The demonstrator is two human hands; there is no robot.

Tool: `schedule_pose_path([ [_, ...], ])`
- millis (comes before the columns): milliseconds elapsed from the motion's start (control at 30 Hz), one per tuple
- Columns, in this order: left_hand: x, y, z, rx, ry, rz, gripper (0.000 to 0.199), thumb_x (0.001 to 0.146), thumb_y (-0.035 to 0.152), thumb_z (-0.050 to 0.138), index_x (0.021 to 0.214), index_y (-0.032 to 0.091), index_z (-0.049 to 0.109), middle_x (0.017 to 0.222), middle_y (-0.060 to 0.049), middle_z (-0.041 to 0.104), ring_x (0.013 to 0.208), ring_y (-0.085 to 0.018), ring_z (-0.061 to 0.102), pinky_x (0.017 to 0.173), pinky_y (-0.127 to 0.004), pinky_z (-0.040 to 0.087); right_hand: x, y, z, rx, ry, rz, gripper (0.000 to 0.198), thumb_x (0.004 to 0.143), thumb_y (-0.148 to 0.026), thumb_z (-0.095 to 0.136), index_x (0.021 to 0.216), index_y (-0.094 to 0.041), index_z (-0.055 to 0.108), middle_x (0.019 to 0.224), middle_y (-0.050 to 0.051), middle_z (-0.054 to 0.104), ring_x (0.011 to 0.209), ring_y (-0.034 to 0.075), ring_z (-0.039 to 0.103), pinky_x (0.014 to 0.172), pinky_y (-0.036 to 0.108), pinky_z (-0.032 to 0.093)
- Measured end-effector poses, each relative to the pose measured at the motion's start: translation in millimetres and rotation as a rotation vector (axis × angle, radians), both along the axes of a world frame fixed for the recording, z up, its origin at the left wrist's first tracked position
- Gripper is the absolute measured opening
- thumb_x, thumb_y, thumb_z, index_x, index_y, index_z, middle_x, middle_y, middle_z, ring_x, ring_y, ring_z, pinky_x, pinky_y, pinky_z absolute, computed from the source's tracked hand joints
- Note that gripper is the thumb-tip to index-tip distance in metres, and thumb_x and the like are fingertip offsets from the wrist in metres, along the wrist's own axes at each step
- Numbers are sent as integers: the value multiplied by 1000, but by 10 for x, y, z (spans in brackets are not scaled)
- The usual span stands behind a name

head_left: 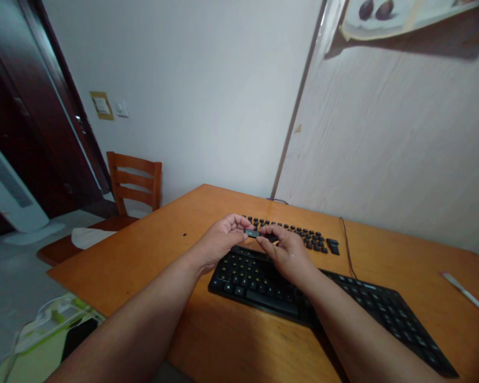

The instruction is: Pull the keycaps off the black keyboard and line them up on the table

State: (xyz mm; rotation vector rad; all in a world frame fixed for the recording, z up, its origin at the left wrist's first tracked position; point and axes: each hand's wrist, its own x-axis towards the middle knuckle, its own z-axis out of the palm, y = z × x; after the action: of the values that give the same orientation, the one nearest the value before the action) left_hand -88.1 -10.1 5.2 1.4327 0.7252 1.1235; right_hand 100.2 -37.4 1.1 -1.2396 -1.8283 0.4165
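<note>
Above the back edge of a black keyboard (271, 306), my two hands meet around a small dark keycap (253, 233). My left hand (224, 238) pinches its left end between thumb and fingers. The right end is gripped by my right hand (286, 249), also in a pinch. On the keyboard's left part the key positions show small light spots where caps are off, while the front rows and right part carry black keys. Several loose keycaps (313, 239) lie in rows on the table behind the keyboard, partly hidden by my hands.
The wooden table (151, 266) reaches back to the wall. A thin cable (347, 247) runs behind the keyboard. One tiny dark piece (184, 234) lies at left, a white-handled brush-like stick (469, 295) at right. A wooden chair (135, 183) stands beyond the left edge.
</note>
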Motion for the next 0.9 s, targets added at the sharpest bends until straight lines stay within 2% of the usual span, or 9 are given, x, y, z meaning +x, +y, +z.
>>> schedule_pose_path([
  [133,0,15,-5,3,12,10,22,75,15,64,97,16,61,100,-4,65,91,-14,61,86,-26,43,-9,-10,-9,68,-42,-16,21,88,-36,57,97,-22,69,83,2,69,68,17,59,61,28,41],
  [367,7,65,-62,44,86,20,21,78,16,63,98,16,60,97,-3,63,90,-13,59,83,-25,43,-8,-1,-35,105,-80,-48,19,88,-33,57,99,-22,69,89,4,72,77,20,62,64,29,43],
  [633,-6,117,-127,66,128,82,27,78,25,68,103,16,62,95,-4,65,88,-14,60,83,-27,44,19,38,-84,119,-77,-84,20,87,-35,58,98,-23,69,87,3,71,74,19,62,63,29,43],
  [900,-67,141,-139,113,215,80,27,78,29,69,101,15,65,90,-3,64,78,-12,58,72,-24,43,15,35,-102,83,-71,-75,23,87,-38,57,99,-22,69,87,4,72,69,18,61,58,28,41],
])
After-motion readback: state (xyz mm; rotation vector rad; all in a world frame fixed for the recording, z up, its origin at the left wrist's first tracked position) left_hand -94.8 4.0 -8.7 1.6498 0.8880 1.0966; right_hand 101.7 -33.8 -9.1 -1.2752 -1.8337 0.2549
